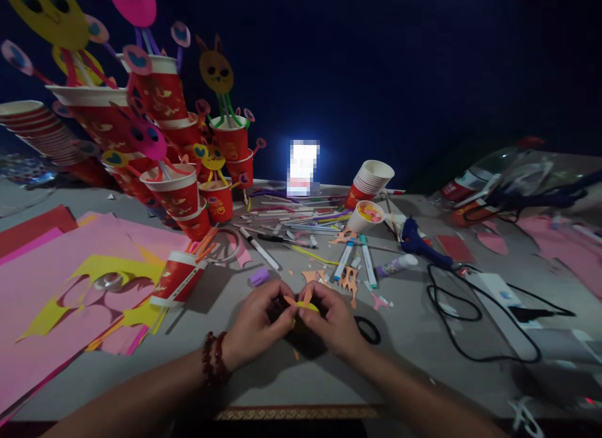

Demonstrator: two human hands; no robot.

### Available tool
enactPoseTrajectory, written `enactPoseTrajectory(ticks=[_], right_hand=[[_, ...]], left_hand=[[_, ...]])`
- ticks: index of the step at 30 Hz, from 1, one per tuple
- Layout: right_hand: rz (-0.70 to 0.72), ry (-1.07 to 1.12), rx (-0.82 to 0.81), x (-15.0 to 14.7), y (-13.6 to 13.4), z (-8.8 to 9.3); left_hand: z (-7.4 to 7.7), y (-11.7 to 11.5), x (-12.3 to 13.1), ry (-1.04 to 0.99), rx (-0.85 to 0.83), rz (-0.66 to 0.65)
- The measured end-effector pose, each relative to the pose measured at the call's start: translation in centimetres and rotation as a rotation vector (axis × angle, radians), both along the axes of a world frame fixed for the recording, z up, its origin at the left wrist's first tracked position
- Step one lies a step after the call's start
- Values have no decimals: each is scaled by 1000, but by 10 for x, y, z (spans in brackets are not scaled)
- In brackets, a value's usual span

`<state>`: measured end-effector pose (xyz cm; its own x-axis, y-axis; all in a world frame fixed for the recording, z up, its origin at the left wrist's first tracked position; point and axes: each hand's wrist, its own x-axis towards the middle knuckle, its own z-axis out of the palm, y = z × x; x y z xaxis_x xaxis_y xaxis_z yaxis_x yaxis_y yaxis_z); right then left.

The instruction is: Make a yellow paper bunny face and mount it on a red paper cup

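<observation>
Two hands meet near the middle of the bench's (254, 391) front edge: left hand (256, 322) and right hand (336, 322) each have their grip pinched on a yellow paper piece (308, 307) with orange ears (307, 297); light, even fingertip pressure should avoid creases. Toward the left edge lie pink sheets (37, 300), then a red cup (176, 284); orange scraps (349, 280) and a black ring (377, 331) crowd the right hand, and rightward a looped cable (476, 300) could snag that arm.

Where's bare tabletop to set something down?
Right: tabletop between the black ring and looped black cable. Left: between the tilted red cup and left hand. Crowded: the back, with straws, pens and stacked cups.
</observation>
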<state>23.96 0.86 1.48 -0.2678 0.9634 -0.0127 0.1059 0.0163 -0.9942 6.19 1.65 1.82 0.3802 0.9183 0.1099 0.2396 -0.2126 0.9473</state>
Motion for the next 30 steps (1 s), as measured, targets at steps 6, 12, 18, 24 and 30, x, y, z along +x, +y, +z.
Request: enactPoseTrajectory(ticks=[6,12,18,24,30], right_hand=[[0,-12,25,0,0,4],[13,-56,49,1,0,4],[6,-53,24,2,0,0],[6,-13,6,1,0,0],[-7,-52,32,2,0,-2]], left_hand=[[-3,-1,1,-29,-29,1],[-3,-1,1,17,16,17],[-2,-1,2,49,36,29],[-1,-2,0,37,44,12],[-2,-3,2,30,43,26]])
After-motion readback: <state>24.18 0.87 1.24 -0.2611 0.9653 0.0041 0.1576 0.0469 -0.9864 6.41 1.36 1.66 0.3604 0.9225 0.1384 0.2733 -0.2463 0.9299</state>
